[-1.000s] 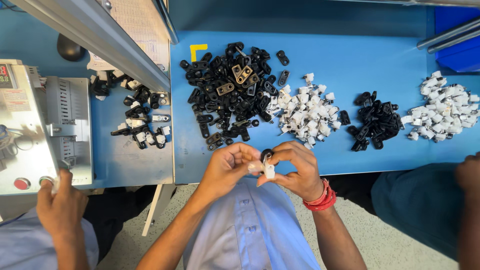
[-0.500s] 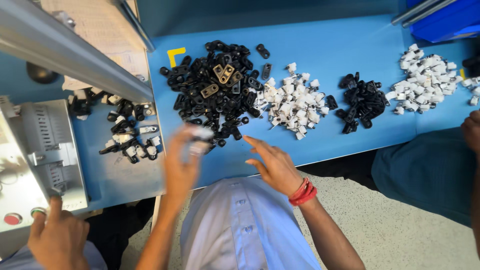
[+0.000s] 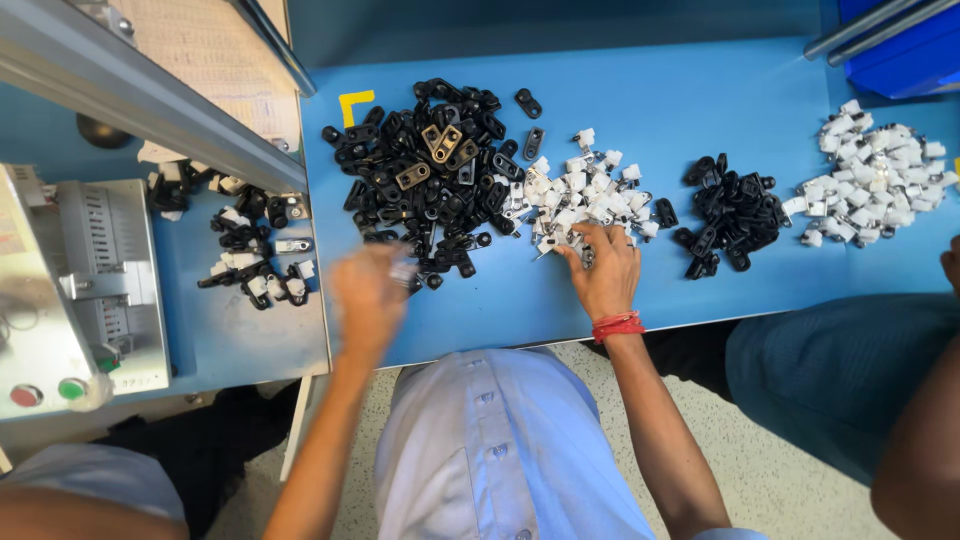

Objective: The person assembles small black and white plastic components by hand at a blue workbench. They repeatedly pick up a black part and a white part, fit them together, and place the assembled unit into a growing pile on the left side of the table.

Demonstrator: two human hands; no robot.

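A bright blue surface [image 3: 700, 110] fills the upper view, evenly lit, with a small yellow corner mark [image 3: 355, 103] near its left edge. To the left, a lower blue surface [image 3: 230, 335] sits beside it, carrying a grey metal machine [image 3: 85, 280] with a red button [image 3: 24, 396] and a green button [image 3: 70, 389]. A grey metal rail [image 3: 130, 90] slants across above. At top right, a dark blue bin [image 3: 905, 55]. Below, speckled pale floor [image 3: 780, 490].

Grey machine [image 3: 85, 280] with red and green buttons; blue bin [image 3: 905, 55]; yellow corner mark [image 3: 354, 103].
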